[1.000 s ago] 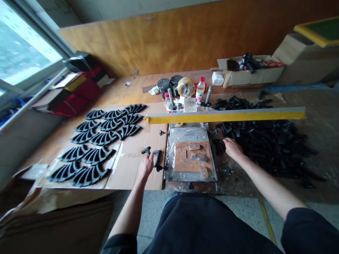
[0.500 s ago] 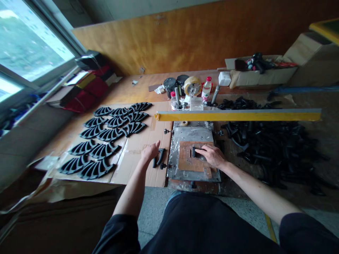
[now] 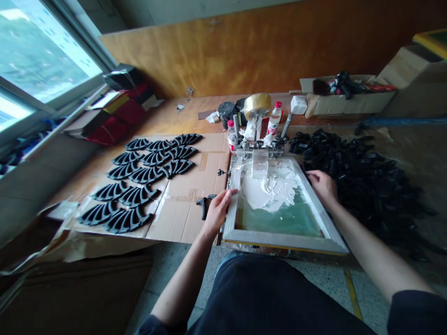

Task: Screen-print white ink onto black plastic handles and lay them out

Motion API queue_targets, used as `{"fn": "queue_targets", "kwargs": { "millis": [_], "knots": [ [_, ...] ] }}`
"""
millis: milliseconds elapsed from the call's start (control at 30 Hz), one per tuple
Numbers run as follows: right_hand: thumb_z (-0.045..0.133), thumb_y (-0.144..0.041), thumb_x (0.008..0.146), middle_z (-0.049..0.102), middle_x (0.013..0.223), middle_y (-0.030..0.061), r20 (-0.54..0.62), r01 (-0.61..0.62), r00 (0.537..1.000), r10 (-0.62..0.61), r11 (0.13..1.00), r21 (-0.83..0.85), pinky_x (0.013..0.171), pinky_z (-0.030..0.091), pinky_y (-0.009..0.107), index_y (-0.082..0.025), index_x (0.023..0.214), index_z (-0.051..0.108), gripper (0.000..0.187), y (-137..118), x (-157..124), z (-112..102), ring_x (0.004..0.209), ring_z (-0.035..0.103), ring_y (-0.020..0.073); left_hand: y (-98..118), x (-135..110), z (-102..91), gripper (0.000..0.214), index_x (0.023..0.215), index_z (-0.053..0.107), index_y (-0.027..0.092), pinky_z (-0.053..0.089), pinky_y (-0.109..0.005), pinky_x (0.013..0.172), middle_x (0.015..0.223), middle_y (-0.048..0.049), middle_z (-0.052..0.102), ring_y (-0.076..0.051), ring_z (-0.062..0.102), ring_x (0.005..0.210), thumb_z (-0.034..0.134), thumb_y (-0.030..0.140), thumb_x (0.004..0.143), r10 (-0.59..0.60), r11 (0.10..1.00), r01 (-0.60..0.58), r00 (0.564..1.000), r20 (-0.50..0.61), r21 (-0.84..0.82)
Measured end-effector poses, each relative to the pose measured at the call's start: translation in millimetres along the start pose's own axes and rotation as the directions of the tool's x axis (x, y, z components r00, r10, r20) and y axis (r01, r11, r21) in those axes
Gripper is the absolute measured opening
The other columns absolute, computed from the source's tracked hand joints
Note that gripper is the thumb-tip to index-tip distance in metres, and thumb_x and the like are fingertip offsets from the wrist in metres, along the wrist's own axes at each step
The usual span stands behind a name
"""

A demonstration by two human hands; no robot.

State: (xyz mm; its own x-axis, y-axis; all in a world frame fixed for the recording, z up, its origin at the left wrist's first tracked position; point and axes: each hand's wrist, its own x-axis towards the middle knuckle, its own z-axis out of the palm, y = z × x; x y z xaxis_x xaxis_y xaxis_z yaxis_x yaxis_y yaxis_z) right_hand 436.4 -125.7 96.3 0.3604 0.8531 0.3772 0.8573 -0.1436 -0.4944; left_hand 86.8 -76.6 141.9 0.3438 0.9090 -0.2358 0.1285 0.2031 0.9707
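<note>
A screen printing frame (image 3: 286,239) lies lowered over the work plate, its green mesh partly covered with white paste (image 3: 270,190). My left hand (image 3: 219,210) grips the frame's left edge, thumb on top. On its right edge, the fingers of my right hand (image 3: 324,187) are closed at the rim. A clear squeegee-like block (image 3: 260,163) rests at the far side of the mesh. Close by my left hand, black curved handle-like parts (image 3: 202,207) lie on the cardboard, partly hidden by the hand. Whatever is under the frame is hidden.
Rows of black curved parts (image 3: 131,218) cover the left of the cardboard (image 3: 181,204). To the right is a heap of similar black pieces (image 3: 363,186). Bottles (image 3: 274,118), a tape roll (image 3: 257,104) and a black tub (image 3: 226,114) stand behind the frame, with a carton (image 3: 349,107) further right.
The screen frame has swung down over the plate, hiding the black part there. My right hand has left that part for the frame's right edge; my left hand has moved right onto its left edge.
</note>
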Motion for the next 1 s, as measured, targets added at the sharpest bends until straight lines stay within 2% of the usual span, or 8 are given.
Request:
{"fn": "queue_targets", "kwargs": {
  "millis": [67,167,333,433,600,800,933,1000],
  "knots": [
    [0.053,-0.026,0.086,0.066,0.105,0.0120,-0.056,0.033,0.998,-0.032,0.999,0.014,0.078,0.055,0.036,-0.013,0.111,0.067,0.031,-14.1,20.2,3.0,0.084,0.064,0.0202,-32.5,-1.0,-1.4,0.057,0.125,0.060,0.019,0.033,-0.019,0.047,0.068,0.0017,0.057,-0.008,0.044,0.051,0.058,0.054,0.081,-0.066,0.994,0.066,0.998,0.001,0.086],
    [0.072,-0.027,0.073,0.053,0.129,0.0146,0.024,0.239,0.971,-0.239,0.971,0.012,0.095,0.049,0.040,-0.015,0.127,0.056,0.057,-63.3,37.8,27.5,0.114,0.055,0.0275,-66.5,5.6,3.2,0.062,0.137,0.049,0.022,0.034,-0.019,0.049,0.064,0.0042,0.054,-0.008,0.044,0.051,0.060,0.048,0.081,-0.121,0.968,0.129,0.992,-0.046,0.214],
    [0.066,-0.019,0.079,0.066,0.093,0.0075,0.420,0.340,0.858,-0.295,0.940,-0.036,0.078,0.049,0.033,-0.017,0.096,0.063,0.018,-113.1,19.5,60.8,0.089,0.061,0.0220,-84.5,15.7,7.6,0.055,0.132,0.055,0.022,0.041,-0.021,0.055,0.072,0.0005,0.061,-0.012,0.054,0.060,0.059,0.044,0.082,-0.144,0.931,0.169,0.985,-0.099,0.324],
    [0.055,-0.008,0.081,0.067,0.089,0.0061,0.492,0.481,0.746,-0.448,0.874,0.066,0.075,0.045,0.028,-0.018,0.088,0.064,0.015,-102.6,-10.9,51.7,0.086,0.060,0.0192,-87.4,16.8,5.5,0.053,0.131,0.056,0.023,0.043,-0.022,0.058,0.074,-0.0003,0.063,-0.013,0.056,0.062,0.058,0.045,0.083,-0.142,0.927,0.166,0.985,-0.094,0.337],
    [0.050,0.000,0.073,0.067,0.086,0.0027,0.562,0.649,0.471,-0.680,0.698,0.301,0.073,0.042,0.026,-0.020,0.088,0.066,0.030,-83.9,-28.5,21.6,0.083,0.059,0.0168,-90.6,17.7,3.4,0.054,0.131,0.056,0.023,0.044,-0.023,0.059,0.074,0.0001,0.063,-0.013,0.056,0.063,0.056,0.048,0.083,-0.136,0.927,0.154,0.988,-0.077,0.342],
    [0.051,-0.001,0.075,0.069,0.096,0.0038,0.444,0.595,0.652,-0.615,0.778,0.203,0.073,0.044,0.026,-0.020,0.095,0.068,0.033,-93.7,-31.6,34.3,0.088,0.061,0.0180,-90.2,18.1,1.3,0.058,0.134,0.053,0.021,0.040,-0.021,0.055,0.074,0.0004,0.062,-0.011,0.053,0.060,0.055,0.050,0.083,-0.146,0.930,0.155,0.988,-0.053,0.332],
    [0.054,-0.003,0.076,0.069,0.099,0.0041,0.455,0.610,0.600,-0.658,0.744,0.272,0.075,0.045,0.025,-0.020,0.099,0.068,0.031,-89.1,-50.3,33.5,0.087,0.062,0.0168,-91.5,17.2,1.6,0.060,0.136,0.050,0.021,0.038,-0.020,0.053,0.074,0.0002,0.062,-0.011,0.051,0.059,0.054,0.050,0.084,-0.153,0.940,0.156,0.988,-0.036,0.305],
    [0.057,-0.010,0.080,0.069,0.091,0.0011,0.496,0.549,0.622,-0.606,0.789,0.274,0.072,0.045,0.024,-0.023,0.097,0.069,0.024,-91.8,-43.2,29.9,0.082,0.062,0.0155,-90.5,16.4,2.4,0.059,0.136,0.050,0.022,0.037,-0.020,0.052,0.073,0.0007,0.060,-0.010,0.050,0.058,0.054,0.050,0.084,-0.157,0.940,0.163,0.987,-0.043,0.299]
  ]
}}
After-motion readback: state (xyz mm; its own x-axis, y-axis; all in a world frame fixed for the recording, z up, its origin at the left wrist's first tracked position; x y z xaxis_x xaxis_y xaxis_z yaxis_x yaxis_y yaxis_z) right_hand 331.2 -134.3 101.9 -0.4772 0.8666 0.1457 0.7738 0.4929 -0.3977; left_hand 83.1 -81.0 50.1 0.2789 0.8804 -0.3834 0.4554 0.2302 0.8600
